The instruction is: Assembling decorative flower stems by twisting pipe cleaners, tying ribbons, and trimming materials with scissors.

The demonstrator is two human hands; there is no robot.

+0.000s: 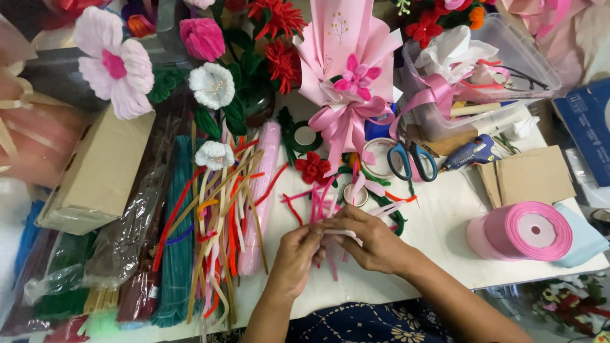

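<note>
Fingers of left hand (pixel 297 253) and right hand (pixel 375 241) pinch a pale pink pipe cleaner (pixel 342 234) — stretched between them.

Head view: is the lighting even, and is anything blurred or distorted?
Head view: soft, even light, faint shadows on the white table; left hand and right hand slightly soft; sheen on the pink ribbon roll; edges bow, wide-angle.
</note>
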